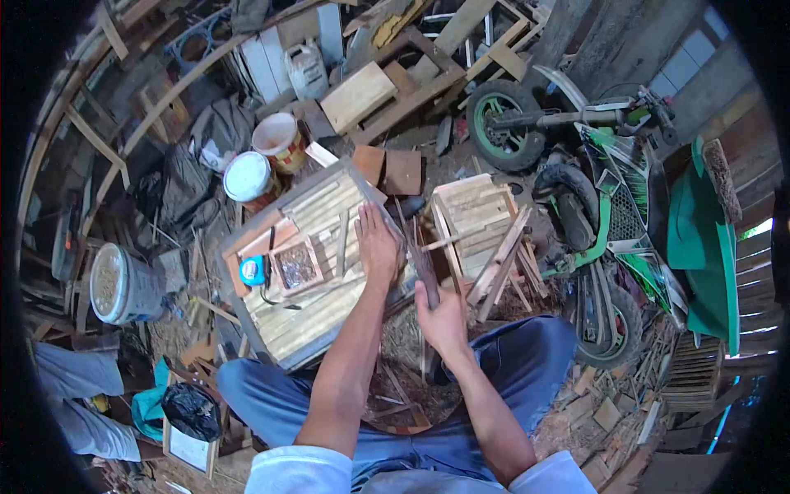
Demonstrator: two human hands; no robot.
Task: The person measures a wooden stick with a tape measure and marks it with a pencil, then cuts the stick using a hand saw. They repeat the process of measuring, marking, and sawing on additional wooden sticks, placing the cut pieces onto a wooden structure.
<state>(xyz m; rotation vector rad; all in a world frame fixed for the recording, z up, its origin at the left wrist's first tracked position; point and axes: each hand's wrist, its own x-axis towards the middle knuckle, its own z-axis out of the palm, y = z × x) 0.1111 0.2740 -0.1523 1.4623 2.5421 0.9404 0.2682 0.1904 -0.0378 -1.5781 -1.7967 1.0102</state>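
Because the left hand lies palm down along the right edge of the low slatted counter, it probably serves to steady whatever is under it and to brace the seated body. Its fingers are straight and side by side, clasping nothing that shows; what the thumb does is hard to make out. The right grip is clamped on a long dark tool, just off that same edge, which points away from the body; its exact kind is unclear. The tape measure and the small wooden tray sit left of the left hand, presumably to stay within reach, the tray's rim likely keeping its tiny contents from scattering. A loose strip lies between tray and hand. The left arm reaches forward nearly straight, while the right runs diagonally inward above the right thigh, its fist closed and thumb uppermost.
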